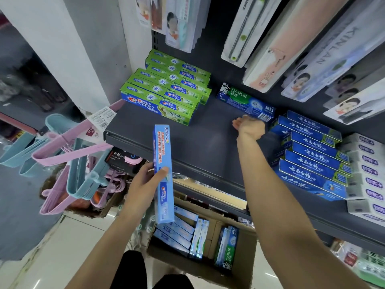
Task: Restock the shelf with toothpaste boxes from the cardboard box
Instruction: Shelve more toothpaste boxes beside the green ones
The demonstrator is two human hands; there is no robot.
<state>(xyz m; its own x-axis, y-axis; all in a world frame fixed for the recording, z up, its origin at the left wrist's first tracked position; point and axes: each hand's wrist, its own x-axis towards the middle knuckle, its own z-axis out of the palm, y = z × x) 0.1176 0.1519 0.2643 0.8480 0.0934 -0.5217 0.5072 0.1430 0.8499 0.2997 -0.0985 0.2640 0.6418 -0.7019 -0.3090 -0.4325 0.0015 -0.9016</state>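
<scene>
Dark grey shelf (208, 130), green Crest toothpaste stack (166, 86) at left rear, single Darlie box (245, 102) mid-rear, blue toothpaste stack (312, 151) at right, white boxes (366, 174) just beside it

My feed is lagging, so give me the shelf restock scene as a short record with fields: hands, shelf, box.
left hand: holds a light blue toothpaste box upright, above the cardboard box
right hand: on the Darlie box lying on the shelf
shelf stock: green boxes stacked left, dark blue boxes right, bare gap between
cardboard box: on the floor, more toothpaste boxes inside
</scene>
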